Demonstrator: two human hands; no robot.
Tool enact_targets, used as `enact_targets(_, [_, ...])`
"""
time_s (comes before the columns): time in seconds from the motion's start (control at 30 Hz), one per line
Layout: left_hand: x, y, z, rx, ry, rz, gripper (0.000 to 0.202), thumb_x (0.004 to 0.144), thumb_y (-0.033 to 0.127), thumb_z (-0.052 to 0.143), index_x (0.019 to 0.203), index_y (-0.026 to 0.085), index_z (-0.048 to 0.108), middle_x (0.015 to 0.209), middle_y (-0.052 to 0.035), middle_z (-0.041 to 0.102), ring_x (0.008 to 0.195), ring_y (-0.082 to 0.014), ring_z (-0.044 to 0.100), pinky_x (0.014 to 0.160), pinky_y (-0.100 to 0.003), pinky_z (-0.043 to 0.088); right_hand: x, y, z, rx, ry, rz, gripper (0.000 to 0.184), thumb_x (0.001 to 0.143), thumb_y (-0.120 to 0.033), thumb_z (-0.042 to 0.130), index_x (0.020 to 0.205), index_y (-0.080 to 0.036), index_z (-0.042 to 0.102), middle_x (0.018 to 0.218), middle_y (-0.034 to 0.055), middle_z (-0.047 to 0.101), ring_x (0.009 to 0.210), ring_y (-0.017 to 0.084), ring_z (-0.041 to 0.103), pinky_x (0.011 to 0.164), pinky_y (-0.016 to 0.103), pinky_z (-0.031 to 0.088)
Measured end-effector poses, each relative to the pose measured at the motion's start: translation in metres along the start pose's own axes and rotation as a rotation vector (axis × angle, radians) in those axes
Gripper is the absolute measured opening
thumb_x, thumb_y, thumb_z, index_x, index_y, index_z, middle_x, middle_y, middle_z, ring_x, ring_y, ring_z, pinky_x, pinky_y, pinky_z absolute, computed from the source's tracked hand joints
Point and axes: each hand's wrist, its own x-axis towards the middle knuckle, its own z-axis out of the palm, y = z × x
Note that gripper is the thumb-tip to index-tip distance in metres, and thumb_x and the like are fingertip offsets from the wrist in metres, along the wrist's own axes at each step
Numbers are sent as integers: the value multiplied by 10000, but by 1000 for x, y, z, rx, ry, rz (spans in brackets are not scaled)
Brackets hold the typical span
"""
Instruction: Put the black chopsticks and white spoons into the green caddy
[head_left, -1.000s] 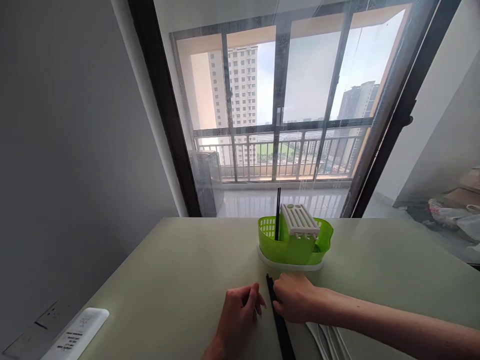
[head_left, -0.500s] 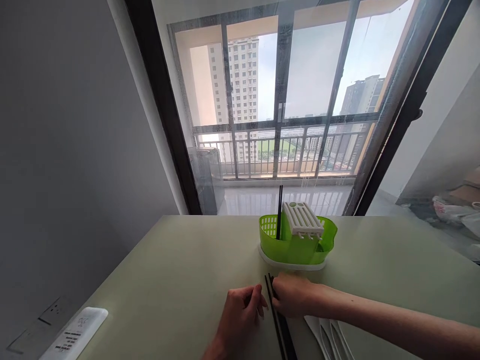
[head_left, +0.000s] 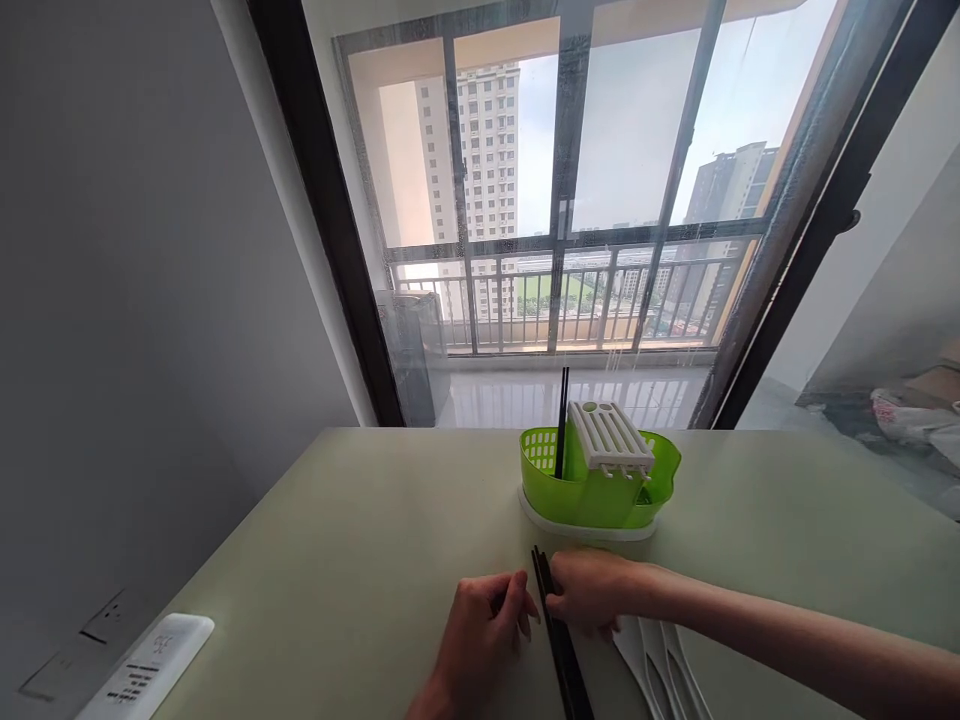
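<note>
Black chopsticks [head_left: 559, 645] lie on the pale green table [head_left: 352, 540], pointing away from me. My right hand [head_left: 592, 592] rests on them near their far tips, fingers curled and pinching them. My left hand [head_left: 480, 635] sits just left of the chopsticks, fingers loosely curled, touching the table. Beyond stands a green cutlery drainer [head_left: 600, 485] on a white base with a white slotted insert; a black chopstick pair [head_left: 562, 420] stands upright in it. White utensils [head_left: 660, 670] lie under my right forearm.
A white remote control [head_left: 146, 672] lies at the table's left edge near a wall socket [head_left: 75, 650]. A large window with a dark frame and balcony railing rises behind the table. Bags sit on the floor at far right [head_left: 911, 420].
The view has tilted slightly. My right hand has shifted the chopsticks a little; both hands stay near the same spot.
</note>
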Motion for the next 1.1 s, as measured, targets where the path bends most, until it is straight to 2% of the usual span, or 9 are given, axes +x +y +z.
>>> enact_targets(0.3, [1, -1, 0, 12, -6, 4, 674, 978, 683, 448, 664, 152, 717, 536, 1, 570, 489, -121, 499, 539, -238, 382, 9, 8, -1, 75, -73, 19, 413, 966, -166, 385, 565, -212, 470, 493, -39, 536, 350, 101, 491, 425, 207, 459])
enact_targets(0.5, [1, 0, 1, 15, -15, -2, 672, 987, 677, 440, 673, 152, 720, 542, 3, 568, 496, -119, 496, 543, -236, 388, 11, 9, -1, 77, -74, 18, 337, 941, -147, 408, 632, -203, 530, 515, -39, 557, 377, 118, 524, 472, 237, 508])
enact_targets(0.7, [0, 1, 0, 14, -23, 19, 670, 1000, 668, 422, 688, 152, 713, 553, 4, 572, 509, -125, 509, 545, -236, 391, 8, 1, -4, 24, -37, 35, 440, 961, -202, 395, 533, -203, 497, 530, 17, 605, 448, 147, 615, 508, 249, 522])
enact_targets(0.93, [-1, -2, 1, 20, -30, 26, 664, 1002, 661, 423, 672, 154, 696, 544, 6, 564, 499, -123, 507, 535, -231, 388, 17, -3, -3, -5, 7, 54, 443, 947, -248, 411, 525, -202, 537, 498, 51, 624, 577, 206, 717, 576, 283, 585])
enact_targets(1.1, [-1, 0, 1, 17, -24, 38, 655, 1002, 654, 434, 670, 154, 697, 537, 12, 551, 493, -119, 499, 535, -228, 389, 26, -3, -2, 14, 32, 87, 474, 967, -375, 421, 559, -191, 576, 544, 87, 679, 544, 206, 710, 493, 263, 557])
